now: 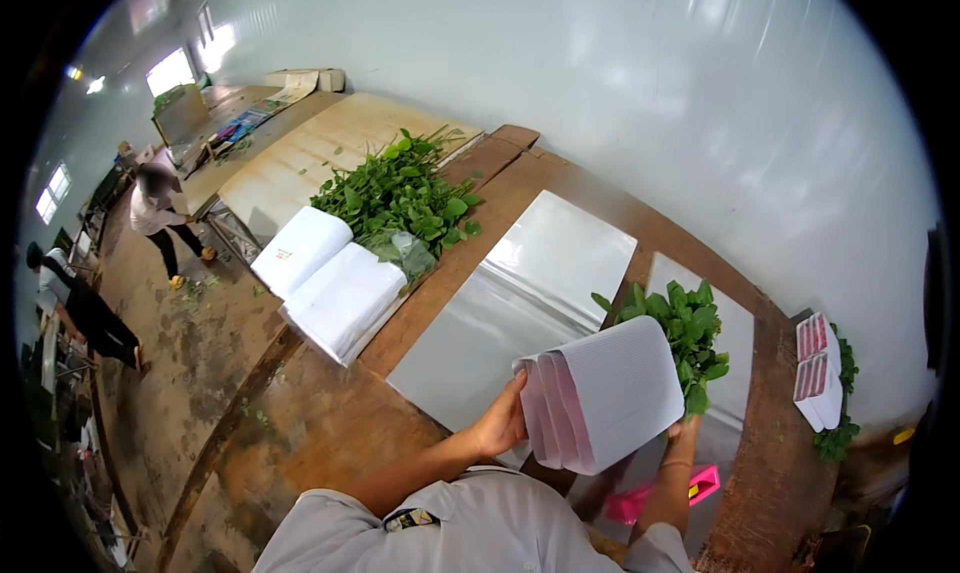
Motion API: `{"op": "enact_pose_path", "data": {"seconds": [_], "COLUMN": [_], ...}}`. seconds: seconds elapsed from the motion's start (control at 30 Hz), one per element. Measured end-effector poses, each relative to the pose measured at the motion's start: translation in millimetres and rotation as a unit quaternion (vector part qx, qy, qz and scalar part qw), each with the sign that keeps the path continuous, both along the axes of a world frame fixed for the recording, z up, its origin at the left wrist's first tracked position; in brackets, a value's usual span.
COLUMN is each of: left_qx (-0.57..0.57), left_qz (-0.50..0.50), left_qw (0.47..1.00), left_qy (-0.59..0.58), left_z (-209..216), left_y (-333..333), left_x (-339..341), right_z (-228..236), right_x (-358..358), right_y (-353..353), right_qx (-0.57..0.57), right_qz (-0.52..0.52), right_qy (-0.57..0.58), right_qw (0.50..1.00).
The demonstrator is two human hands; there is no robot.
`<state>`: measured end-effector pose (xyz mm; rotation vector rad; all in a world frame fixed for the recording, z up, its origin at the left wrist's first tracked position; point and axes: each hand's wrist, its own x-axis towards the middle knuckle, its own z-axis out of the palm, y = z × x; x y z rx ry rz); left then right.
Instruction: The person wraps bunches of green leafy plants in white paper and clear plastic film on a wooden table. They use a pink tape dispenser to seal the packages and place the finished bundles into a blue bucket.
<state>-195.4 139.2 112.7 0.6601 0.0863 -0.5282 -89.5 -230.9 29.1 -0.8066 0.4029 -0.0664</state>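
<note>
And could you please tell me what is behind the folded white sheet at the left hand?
Green leaves show past the upper and right edges of the folded white sheet, near the right hand. How far they extend behind it is hidden.

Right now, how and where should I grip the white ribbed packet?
Grip the white ribbed packet probably at its left edge, coming from the left, where the left hand is: its layers fan apart there, so a pinch could gather them. Green leaves crowd the right side.
</note>
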Motion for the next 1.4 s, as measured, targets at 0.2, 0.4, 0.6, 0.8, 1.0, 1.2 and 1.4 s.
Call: {"op": "enact_pose_path", "data": {"seconds": [0.2,0.4,0.6,0.8,1.0,1.2,1.4], "left_qx": [0.062,0.186,0.193,0.289,0.346,0.421,0.425], "left_qz": [0.064,0.127,0.145,0.105,0.072,0.362,0.289], "left_qw": [0.996,0.974,0.97,0.948,0.933,0.829,0.857], "left_qy": [0.021,0.014,-0.028,-0.08,-0.064,-0.067,-0.038], "left_z": [4.8,0.2,-62.8,-36.7,-85.1,-109.1,-131.4], "left_y": [2.5,24.1,91.3,121.6,160.1,169.2,156.4], "left_x": [-5.3,33.8,129.3,231.2,292.6,190.1,122.3], "right_z": [12.0,18.1,3.6,13.8,-1.4,-36.9,-53.9], "right_x": [16.0,7.9,5.8,9.0,36.9,19.6,16.7], "right_y": [52.9,56.0,68.7,121.8,170.0,177.8,165.2], "right_qx": [0.111,0.114,0.056,0.045,0.023,-0.027,-0.057], "right_qz": [0.043,0.02,0.031,-0.045,-0.056,-0.101,-0.058], "right_qy": [-0.014,-0.017,-0.017,0.013,0.082,0.155,0.083], "right_qw": [0.993,0.993,0.998,0.998,0.995,0.982,0.993]}}
